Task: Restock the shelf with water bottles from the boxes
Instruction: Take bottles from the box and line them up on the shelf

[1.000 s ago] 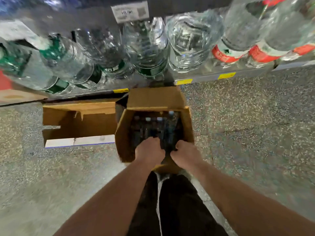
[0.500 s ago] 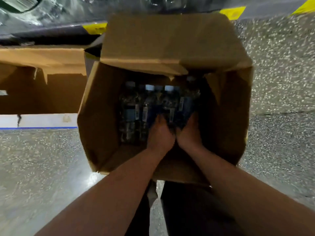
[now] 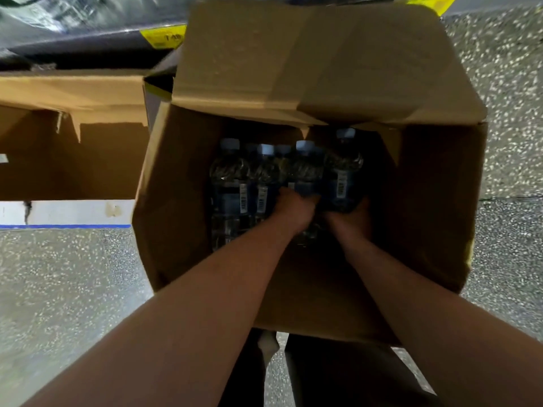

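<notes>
An open cardboard box (image 3: 176,201) stands on the floor right below me. Several clear water bottles (image 3: 232,177) with pale blue caps and dark blue labels stand inside it. My left hand (image 3: 293,205) is deep in the box, its fingers curled round a bottle (image 3: 307,171) in the middle of the group. My right hand (image 3: 351,218) grips the rightmost bottle (image 3: 342,180) from below, and that bottle stands higher than the others. The fingers of both hands are partly hidden among the bottles.
A second open cardboard box (image 3: 73,148) with a white and blue edge lies to the left. The dark shelf base (image 3: 88,39) with a yellow price tag (image 3: 163,38) runs along the top. Speckled floor (image 3: 58,289) surrounds the boxes. My dark trouser legs (image 3: 338,374) are below.
The view dropped from the shelf to the box and drew closer. Both hands went from the box's near rim down among the bottles, and the rightmost bottle has risen a little.
</notes>
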The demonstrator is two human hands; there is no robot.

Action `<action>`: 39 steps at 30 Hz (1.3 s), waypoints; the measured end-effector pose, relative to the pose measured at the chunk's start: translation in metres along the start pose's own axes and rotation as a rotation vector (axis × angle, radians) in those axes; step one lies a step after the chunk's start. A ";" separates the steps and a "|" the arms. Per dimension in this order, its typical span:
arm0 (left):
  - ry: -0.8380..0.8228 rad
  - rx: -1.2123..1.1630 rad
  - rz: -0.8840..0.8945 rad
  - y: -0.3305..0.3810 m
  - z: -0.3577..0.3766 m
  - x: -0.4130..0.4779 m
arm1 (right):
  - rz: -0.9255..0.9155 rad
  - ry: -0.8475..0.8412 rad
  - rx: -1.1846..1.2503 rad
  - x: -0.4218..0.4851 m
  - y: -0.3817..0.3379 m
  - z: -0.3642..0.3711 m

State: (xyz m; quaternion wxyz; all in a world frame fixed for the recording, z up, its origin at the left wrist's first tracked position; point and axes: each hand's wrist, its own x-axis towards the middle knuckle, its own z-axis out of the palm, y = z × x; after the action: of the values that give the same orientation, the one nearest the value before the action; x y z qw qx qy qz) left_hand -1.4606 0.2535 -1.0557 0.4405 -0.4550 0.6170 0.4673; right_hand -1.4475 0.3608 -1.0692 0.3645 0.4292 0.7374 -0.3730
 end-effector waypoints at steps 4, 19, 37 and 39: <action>0.052 -0.202 0.009 -0.005 0.014 0.009 | -0.066 0.046 0.035 0.003 -0.002 -0.001; 0.034 -0.416 0.035 -0.004 -0.036 -0.119 | 0.089 -0.370 0.191 -0.108 -0.030 -0.077; -0.102 -0.629 0.306 -0.001 -0.133 -0.321 | -0.233 -0.689 0.262 -0.307 -0.089 -0.155; -0.108 -0.602 0.362 -0.009 -0.148 -0.342 | -0.264 -0.704 0.262 -0.333 -0.091 -0.150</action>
State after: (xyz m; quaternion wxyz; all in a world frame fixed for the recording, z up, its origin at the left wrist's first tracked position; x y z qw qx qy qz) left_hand -1.4012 0.1591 -0.7000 0.2285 -0.4223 0.4983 0.7219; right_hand -1.4402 0.3383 -0.6933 0.4861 0.2196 0.5625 -0.6317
